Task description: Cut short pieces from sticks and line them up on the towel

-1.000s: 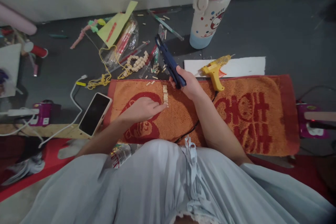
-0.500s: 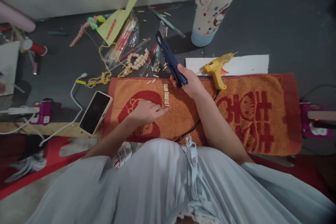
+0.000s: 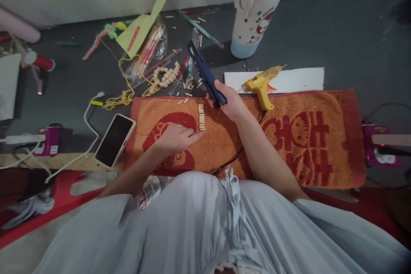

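Observation:
On the orange towel (image 3: 289, 137), my left hand (image 3: 178, 139) lies palm down. Its index finger is stretched toward the bottom end of a row of short pale stick pieces (image 3: 201, 116), close to or touching the lowest ones. My right hand (image 3: 227, 98) is wrapped round a long dark blue hand tool (image 3: 205, 70), slim, with a black end and two parts near the palm. The tool tilts up and left over the towel's far edge; its exact kind cannot be made out. Loose cut sticks (image 3: 189, 85) lie beyond the towel, left of the tool.
A yellow glue gun (image 3: 263, 87) rests on a white strip (image 3: 305, 79), behind it a tall bottle (image 3: 253, 21). A phone (image 3: 115, 140), a pale beaded string (image 3: 168, 76), plastic-wrapped sticks (image 3: 149, 51) and yellow-green paper (image 3: 141, 28) are on the left. A dark cable (image 3: 229, 160) crosses the towel.
The whole view has shifted slightly. My hands keep nearly the same pose, with the left index finger still by the lower end of the row and the blue tool still in my right hand.

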`<move>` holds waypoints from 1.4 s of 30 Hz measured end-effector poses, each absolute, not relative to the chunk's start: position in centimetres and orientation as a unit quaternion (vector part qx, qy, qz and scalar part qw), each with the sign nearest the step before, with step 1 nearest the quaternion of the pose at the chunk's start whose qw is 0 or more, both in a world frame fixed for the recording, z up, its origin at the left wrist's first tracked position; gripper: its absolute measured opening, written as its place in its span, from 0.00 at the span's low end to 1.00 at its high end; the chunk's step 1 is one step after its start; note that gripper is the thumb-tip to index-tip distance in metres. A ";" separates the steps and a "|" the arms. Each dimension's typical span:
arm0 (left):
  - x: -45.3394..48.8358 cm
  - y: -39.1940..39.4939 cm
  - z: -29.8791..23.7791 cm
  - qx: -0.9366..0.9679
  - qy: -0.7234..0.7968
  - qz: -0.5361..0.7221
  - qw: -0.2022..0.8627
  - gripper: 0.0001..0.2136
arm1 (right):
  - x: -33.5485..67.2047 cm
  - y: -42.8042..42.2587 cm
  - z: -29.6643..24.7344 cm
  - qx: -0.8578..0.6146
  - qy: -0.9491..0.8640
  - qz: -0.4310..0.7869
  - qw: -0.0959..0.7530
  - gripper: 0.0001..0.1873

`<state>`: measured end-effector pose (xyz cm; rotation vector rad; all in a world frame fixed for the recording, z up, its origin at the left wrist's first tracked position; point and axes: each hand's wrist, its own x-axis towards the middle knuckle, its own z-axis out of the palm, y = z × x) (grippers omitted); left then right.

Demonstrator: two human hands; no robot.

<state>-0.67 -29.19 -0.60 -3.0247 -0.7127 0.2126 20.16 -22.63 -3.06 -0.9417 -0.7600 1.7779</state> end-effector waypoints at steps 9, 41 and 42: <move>-0.3 -28.1 -0.6 -0.866 -0.470 -0.013 -0.170 0.14 | 20.2 -22.7 -2.8 -0.396 -0.318 0.727 0.463 0.19; 1.7 -24.2 -1.3 -0.825 -0.520 -0.051 -0.213 0.16 | 20.2 -22.8 -2.5 -0.390 -0.318 0.728 0.466 0.20; 1.7 -24.2 -1.4 -0.825 -0.521 -0.053 -0.214 0.16 | 20.2 -22.8 -2.6 -0.388 -0.318 0.728 0.466 0.20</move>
